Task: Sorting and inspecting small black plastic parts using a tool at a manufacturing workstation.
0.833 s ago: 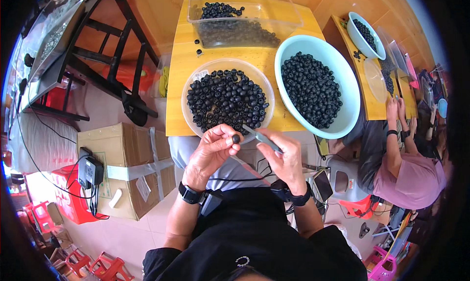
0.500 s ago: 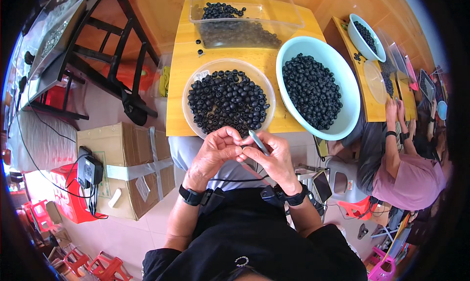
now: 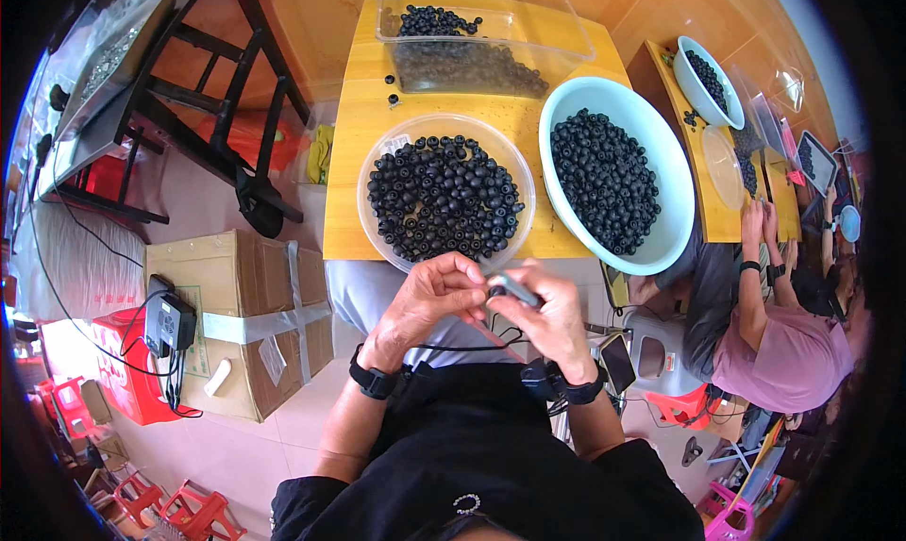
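In front of my lap both hands meet at the near edge of a round clear tub [image 3: 367, 213] of black beads [image 3: 444, 197]. A small black bead [image 3: 495, 293] shows between my fingertips. My left hand [image 3: 434, 296] is closed, thumb and forefinger pinched at the bead. Wrapped in my right hand [image 3: 552, 319] is a grey pen-like tool [image 3: 519, 290], its tip directed at the bead. The right thumb lies by the bead as well. The tool's tip is too small and blurred to make out its kind.
A pale blue basin [image 3: 678, 222] of black beads stands right of the tub on the yellow table [image 3: 344, 164]. Behind is a clear rectangular box [image 3: 566, 46] with more beads. A taped carton [image 3: 241, 324] sits left. At right, a person in pink [image 3: 783, 357] works at another table.
Both hands have shifted slightly right, with the bead between them. The grey tool has tilted from steep to flatter, and my right hand has turned and closed further around it.
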A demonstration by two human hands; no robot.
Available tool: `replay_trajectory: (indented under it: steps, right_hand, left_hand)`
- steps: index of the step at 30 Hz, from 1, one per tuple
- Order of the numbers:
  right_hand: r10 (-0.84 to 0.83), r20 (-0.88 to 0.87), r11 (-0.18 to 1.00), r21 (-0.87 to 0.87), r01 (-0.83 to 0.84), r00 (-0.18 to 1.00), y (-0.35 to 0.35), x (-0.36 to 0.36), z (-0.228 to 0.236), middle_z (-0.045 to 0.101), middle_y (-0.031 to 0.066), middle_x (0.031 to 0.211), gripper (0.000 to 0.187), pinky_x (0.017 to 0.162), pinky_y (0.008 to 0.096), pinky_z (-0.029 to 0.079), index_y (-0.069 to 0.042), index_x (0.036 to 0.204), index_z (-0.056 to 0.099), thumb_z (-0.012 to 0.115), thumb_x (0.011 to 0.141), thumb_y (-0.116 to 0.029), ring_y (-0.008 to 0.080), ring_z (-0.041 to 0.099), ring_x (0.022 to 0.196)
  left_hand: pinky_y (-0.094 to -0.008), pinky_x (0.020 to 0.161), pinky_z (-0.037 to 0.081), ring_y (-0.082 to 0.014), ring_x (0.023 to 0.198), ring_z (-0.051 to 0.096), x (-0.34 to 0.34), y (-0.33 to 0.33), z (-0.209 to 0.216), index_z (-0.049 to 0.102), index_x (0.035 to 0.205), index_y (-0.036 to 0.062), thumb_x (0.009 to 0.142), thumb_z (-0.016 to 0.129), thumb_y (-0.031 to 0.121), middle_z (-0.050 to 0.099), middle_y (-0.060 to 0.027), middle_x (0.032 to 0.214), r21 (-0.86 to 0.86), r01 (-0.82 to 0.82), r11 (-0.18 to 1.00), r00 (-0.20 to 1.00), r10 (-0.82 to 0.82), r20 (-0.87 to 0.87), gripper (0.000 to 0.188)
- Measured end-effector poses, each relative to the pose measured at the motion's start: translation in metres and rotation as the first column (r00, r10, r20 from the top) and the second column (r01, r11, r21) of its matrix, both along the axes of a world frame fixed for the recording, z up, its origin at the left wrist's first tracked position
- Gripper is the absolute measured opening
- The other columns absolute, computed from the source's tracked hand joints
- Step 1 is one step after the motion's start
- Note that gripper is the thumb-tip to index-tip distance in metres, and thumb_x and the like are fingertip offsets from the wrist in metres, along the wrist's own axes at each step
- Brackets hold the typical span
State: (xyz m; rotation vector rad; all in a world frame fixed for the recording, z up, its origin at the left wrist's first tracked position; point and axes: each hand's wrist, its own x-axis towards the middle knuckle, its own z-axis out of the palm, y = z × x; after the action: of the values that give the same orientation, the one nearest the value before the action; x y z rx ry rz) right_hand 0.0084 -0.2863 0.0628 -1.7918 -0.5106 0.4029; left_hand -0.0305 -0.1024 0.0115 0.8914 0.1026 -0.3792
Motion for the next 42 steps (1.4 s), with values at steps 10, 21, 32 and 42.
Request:
replay_trajectory:
  steps: [10,21,32,42]
  right_hand:
    - [-0.564,0.353,0.815,0.092,0.572,0.747,-0.053,0.062,0.010,0.059,0.0028,0.095,0.032,0.072,0.0225,0.048,0.000,0.110,0.063,0.070,0.080,0.003,0.0089,0.057,0.082]
    - [-0.535,0.440,0.805,0.008,0.593,0.721,-0.061,0.058,-0.018,0.060,0.0032,0.084,0.018,0.064,0.0232,0.043,0.000,0.100,0.067,0.067,0.082,0.000,0.0088,0.054,0.073]
    - [-0.562,0.412,0.777,-0.033,0.628,0.717,-0.058,0.057,-0.013,0.062,0.0055,0.080,0.011,0.066,0.0252,0.045,0.000,0.093,0.067,0.067,0.083,-0.004,0.0117,0.057,0.072]
    - [-0.545,0.468,0.778,-0.027,0.627,0.696,-0.057,0.056,-0.015,0.058,0.0043,0.074,0.009,0.057,0.0255,0.041,-0.001,0.091,0.067,0.067,0.083,-0.005,0.0104,0.051,0.062]
  left_hand:
    - [-0.0238,0.067,0.053,-0.0116,0.072,0.064,0.020,0.043,-0.008,0.063,0.097,-0.0038,0.084,0.063,0.002,0.068,-0.0092,0.085,0.676,-0.363,0.642,0.930,0.298,0.216,0.014]
    - [-0.0377,0.083,0.047,-0.0326,0.100,0.051,0.064,0.008,0.001,0.060,0.119,0.0090,0.073,0.067,0.000,0.054,-0.0117,0.108,0.865,-0.502,0.003,0.859,-0.117,0.499,0.047]
    - [-0.0376,0.074,0.049,-0.0339,0.084,0.060,0.056,0.015,-0.011,0.065,0.099,0.0029,0.073,0.063,-0.005,0.058,-0.0118,0.095,0.864,-0.477,0.162,0.841,-0.203,0.502,0.028]
    - [-0.0248,0.068,0.053,-0.0127,0.073,0.064,0.050,0.027,-0.013,0.064,0.099,-0.0009,0.082,0.063,-0.003,0.068,-0.0108,0.092,0.607,-0.355,0.711,0.935,0.262,0.240,0.017]
